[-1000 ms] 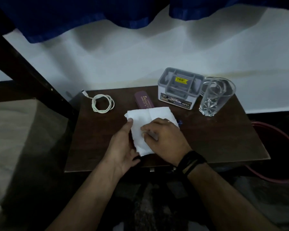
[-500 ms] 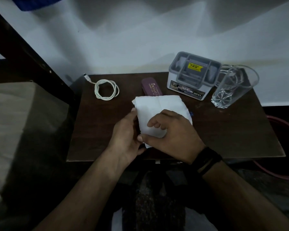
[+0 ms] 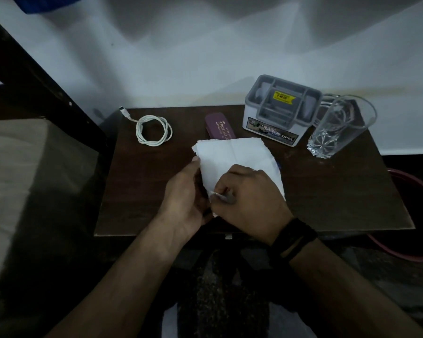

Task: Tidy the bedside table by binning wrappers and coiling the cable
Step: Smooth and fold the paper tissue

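head view: on the bedside table the white cable already lies coiled, well left of the grey organiser box, so i judge that half done. my hands are together at the table's near edge: the left hand holds the white tissue by its side, the right hand pinches its lower corner. binning remains. a purple case sits just left of the box, a glass just right; the red bin is beyond the glass.

Dim, bluish light with soft scalloped shadows on the wall; edges bow and darken; detail is grainy.
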Available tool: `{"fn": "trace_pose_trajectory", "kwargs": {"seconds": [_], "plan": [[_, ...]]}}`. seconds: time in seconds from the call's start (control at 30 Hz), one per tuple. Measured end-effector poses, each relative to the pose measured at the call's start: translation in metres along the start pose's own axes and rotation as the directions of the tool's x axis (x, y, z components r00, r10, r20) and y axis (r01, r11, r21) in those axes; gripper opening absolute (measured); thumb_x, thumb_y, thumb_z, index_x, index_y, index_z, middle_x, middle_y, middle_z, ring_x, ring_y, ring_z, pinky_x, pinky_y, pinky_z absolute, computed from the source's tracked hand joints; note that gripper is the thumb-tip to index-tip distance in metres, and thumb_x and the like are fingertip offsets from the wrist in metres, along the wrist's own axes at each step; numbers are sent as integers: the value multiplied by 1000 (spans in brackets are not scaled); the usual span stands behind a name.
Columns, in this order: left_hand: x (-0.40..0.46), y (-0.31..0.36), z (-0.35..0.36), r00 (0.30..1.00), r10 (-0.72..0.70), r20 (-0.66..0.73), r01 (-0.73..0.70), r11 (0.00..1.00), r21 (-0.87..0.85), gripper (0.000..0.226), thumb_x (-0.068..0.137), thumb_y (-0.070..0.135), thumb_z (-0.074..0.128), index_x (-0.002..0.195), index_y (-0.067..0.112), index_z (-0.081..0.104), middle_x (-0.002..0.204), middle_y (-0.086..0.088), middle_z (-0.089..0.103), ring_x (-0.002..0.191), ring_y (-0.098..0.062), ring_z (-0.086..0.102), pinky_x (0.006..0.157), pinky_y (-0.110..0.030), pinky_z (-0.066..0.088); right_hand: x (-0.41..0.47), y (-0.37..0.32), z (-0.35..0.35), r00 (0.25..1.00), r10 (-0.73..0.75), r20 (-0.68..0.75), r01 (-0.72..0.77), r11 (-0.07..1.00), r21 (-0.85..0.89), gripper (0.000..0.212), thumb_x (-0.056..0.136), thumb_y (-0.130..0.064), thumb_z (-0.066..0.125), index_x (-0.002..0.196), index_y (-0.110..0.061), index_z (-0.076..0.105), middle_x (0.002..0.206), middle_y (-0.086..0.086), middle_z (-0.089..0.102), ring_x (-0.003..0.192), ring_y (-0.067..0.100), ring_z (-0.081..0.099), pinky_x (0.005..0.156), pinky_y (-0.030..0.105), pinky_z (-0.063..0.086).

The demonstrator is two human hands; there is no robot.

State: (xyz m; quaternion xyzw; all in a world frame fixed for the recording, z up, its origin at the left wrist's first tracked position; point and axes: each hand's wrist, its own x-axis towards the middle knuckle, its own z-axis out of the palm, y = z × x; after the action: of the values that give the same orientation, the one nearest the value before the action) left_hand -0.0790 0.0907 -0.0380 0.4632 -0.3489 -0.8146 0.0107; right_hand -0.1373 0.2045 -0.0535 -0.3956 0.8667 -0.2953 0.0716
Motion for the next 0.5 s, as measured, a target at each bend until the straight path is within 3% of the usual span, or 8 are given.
{"fn": "trace_pose_trajectory", "kwargs": {"seconds": [0.1, 0.23, 0.37, 0.5], "plan": [[1, -1, -1, 1000, 2, 27, -2, 1000, 25, 37, 99, 46, 53, 108, 20, 77, 103, -2, 80, 76, -18, 77, 57, -29, 59, 1, 5, -6, 996, 79, 27, -83, 972, 219, 10, 82, -27, 76, 78, -19, 77, 82, -3, 71, 75, 14, 66, 76, 36, 52], [3, 0, -3, 997, -7, 77, 3, 999, 49, 45, 97, 55, 53, 120, 23, 74, 116, -1, 77, 100, -21, 76, 83, -39, 59, 5, 11, -21, 966, 214, 144, -257, 834, 489, 10, 88, -23, 76, 83, -15, 81, 71, -13, 73, 69, 0, 64, 72, 18, 48], [4, 0, -5, 994, -10, 108, 3, 998, 60, 45, 95, 57, 55, 122, 25, 72, 114, 0, 78, 101, -23, 76, 87, -44, 60, 8, 16, -30, 917, 345, 198, -383, 629, 676, 7, 87, -14, 76, 82, -8, 78, 58, -4, 68, 55, 13, 62, 55, 18, 45], [6, -3, -6, 991, 68, 113, -81, 990, 119, 30, 94, 40, 64, 121, 29, 68, 115, 2, 77, 98, -25, 77, 74, -46, 63, 11, 21, -38, 874, 416, 251, -456, 522, 720, 5, 84, -1, 74, 82, -6, 74, 54, -1, 65, 54, 21, 64, 47, 25, 36]]}}
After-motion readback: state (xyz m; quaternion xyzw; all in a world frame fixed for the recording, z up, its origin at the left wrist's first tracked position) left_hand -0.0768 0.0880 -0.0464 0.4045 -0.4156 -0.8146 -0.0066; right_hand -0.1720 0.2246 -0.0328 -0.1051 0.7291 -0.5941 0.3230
